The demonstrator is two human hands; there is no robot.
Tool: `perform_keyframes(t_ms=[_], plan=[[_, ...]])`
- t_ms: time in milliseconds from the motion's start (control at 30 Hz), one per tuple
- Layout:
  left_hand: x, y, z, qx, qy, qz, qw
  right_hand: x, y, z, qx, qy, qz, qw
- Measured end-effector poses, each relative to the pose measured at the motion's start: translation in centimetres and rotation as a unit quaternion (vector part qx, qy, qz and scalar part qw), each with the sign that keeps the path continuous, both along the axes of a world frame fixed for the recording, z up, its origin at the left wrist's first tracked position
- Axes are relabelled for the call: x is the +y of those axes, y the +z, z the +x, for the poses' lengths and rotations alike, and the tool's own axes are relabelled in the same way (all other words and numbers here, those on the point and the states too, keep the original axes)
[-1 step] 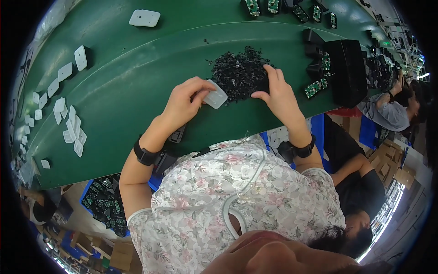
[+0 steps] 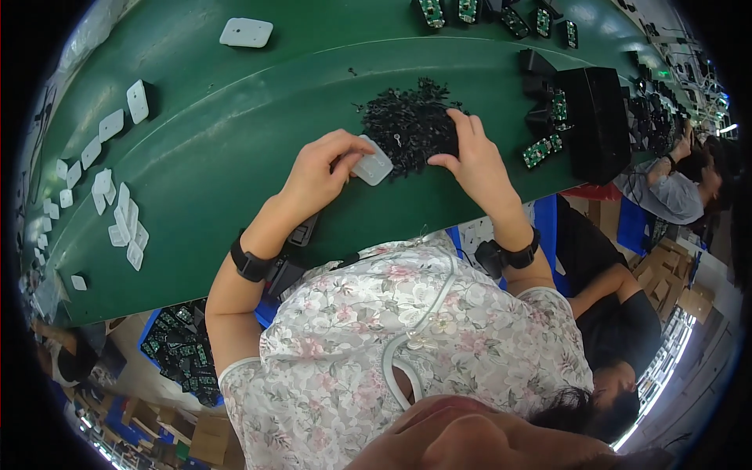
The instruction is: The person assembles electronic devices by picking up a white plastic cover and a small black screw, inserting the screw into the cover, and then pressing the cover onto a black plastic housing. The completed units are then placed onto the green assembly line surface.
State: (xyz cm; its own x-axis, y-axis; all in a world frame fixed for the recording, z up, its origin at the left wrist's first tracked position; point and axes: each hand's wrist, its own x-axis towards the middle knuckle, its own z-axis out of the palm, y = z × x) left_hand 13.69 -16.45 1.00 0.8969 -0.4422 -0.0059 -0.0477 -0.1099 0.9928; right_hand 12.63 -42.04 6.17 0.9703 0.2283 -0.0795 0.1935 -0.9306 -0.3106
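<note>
My left hand (image 2: 321, 163) is closed on a translucent white plastic cover (image 2: 374, 164), pinched at its left edge. The cover is tilted against the lower left side of a heap of small black parts (image 2: 403, 117). Too small to name, these parts lie loose on the green table (image 2: 266, 117). At the heap's right edge is my right hand (image 2: 479, 160), its thumb and fingers spread apart around the rim of the pile. No held piece shows between those fingers. Each wrist wears a black band.
White plastic covers (image 2: 129, 219) lie scattered at the left, one (image 2: 247, 33) at the far edge. A black box (image 2: 593, 125) stands right, beside a green circuit board (image 2: 542, 151). Below the table is a blue bin of boards (image 2: 184, 345). Other people (image 2: 666, 192) sit at the right.
My right hand has shifted slightly left and up along the heap, and the black parts there have moved a little. My left hand keeps the cover in nearly the same place.
</note>
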Motion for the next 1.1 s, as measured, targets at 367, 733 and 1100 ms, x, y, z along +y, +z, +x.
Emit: perform_keyframes(t_ms=[367, 733, 1100], plan=[[0.8, 1.6, 0.8, 0.036, 0.013, -0.026, 0.999, 1.8, 0.1, 2.2, -0.120, 0.033, 0.038, 0.992], [4.6, 2.7, -1.4, 0.023, 0.186, -0.060, 0.980, 1.4, 3.3, 3.2, -0.116, 0.068, -0.026, 0.991], [3.1, 4.2, -0.6, -0.020, 0.228, -0.078, 0.970, 5.0, 4.0, 5.7, 0.189, -0.054, 0.455, 0.869]])
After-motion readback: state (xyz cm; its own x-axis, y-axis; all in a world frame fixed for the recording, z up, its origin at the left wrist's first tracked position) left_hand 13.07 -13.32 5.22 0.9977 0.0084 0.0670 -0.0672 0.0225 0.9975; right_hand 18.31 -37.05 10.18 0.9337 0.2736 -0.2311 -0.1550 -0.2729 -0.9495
